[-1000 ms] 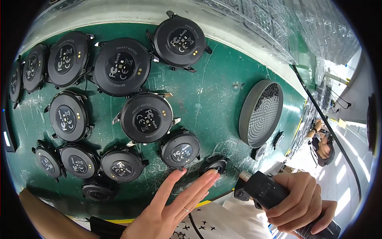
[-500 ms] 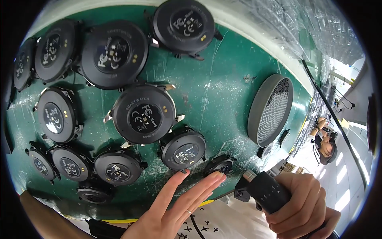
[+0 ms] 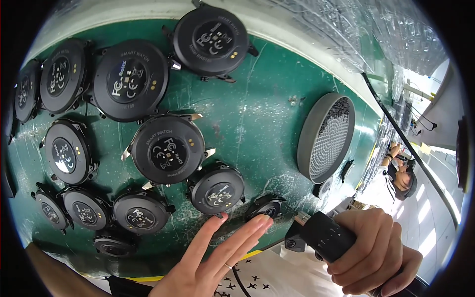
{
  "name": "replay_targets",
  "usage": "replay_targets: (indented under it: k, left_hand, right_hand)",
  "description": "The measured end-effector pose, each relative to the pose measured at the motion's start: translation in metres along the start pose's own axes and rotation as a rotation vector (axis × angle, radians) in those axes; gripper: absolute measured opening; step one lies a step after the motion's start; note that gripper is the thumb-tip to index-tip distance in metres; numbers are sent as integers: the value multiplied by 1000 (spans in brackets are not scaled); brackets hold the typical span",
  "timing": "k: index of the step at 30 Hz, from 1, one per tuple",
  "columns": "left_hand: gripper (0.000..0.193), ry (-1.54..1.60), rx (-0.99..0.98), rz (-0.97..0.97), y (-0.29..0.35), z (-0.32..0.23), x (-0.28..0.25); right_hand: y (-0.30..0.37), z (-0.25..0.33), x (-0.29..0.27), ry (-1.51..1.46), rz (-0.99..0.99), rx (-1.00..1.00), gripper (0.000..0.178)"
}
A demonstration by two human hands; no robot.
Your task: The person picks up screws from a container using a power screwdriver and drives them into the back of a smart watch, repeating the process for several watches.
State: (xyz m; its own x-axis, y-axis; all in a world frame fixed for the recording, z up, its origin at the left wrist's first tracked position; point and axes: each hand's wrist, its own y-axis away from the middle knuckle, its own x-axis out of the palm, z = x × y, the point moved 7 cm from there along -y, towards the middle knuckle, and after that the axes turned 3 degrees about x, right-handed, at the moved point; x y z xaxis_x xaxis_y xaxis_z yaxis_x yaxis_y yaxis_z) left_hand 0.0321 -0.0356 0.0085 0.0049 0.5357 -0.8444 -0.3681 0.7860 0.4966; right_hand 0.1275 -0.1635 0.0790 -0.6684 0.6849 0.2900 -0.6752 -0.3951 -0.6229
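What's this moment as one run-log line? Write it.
left hand: fingertips at two dark watches | right hand: grips black driver tool | grey round dish: on green surface

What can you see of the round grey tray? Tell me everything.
The grey tray looks like matte plastic: round, shallow, open side up, its floor patterned with pale dots. Dark bits, too small to identify, gather near its far wall. It rests on the green mat, right of most watches; the left hand and right hand are clear of it.
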Motion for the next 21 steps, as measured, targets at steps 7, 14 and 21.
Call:
replay_targets:
  k: [7, 14, 21]
  left_hand:
    - [78, 45, 60, 4, 4, -1, -4]
    - [69, 171, 101, -97, 1, 1, -17]
    - [68, -663, 274, -11, 2, -6, -11]
  right_hand:
    - [1, 13, -5, -78, 110, -139, 30]
    - [9, 56, -55, 387, -346, -93, 49]
    - [3, 42, -52, 441, -296, -20, 52]
